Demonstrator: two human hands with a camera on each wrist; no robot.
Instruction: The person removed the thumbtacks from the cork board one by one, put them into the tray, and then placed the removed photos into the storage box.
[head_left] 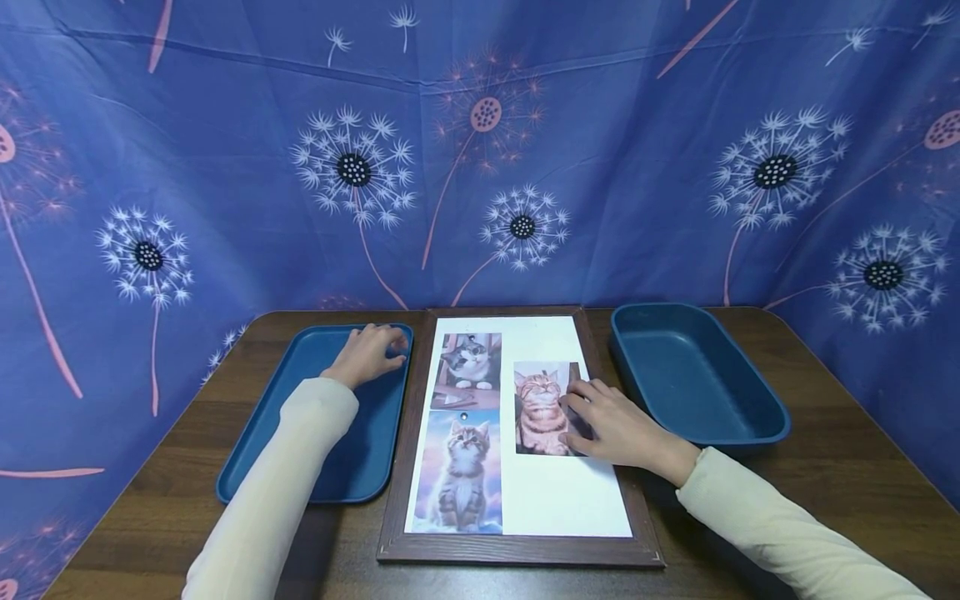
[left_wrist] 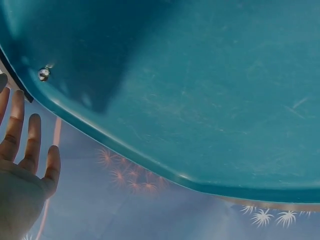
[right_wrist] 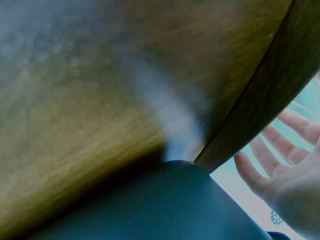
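My right hand [head_left: 611, 421] rests its fingers on the right part of a picture of an orange striped cat [head_left: 540, 412], which lies on a white board with a brown frame [head_left: 517, 548]. My left hand [head_left: 367, 354] is over the far right corner of a blue tray [head_left: 352, 467], fingers loosely bent. A small silver ball [left_wrist: 44, 74] lies in the tray near it in the left wrist view; I see nothing held in that hand. Two other cat pictures, a grey-and-white cat [head_left: 468, 371] and a fluffy kitten [head_left: 463, 483], lie along the board's left side.
A deep blue bin [head_left: 690, 383] stands to the right of the board. A small silver ball [head_left: 463, 416] sits at the kitten picture's top edge. Everything is on a dark wooden table [head_left: 847, 442], with a blue dandelion-print cloth [head_left: 600, 167] hanging behind.
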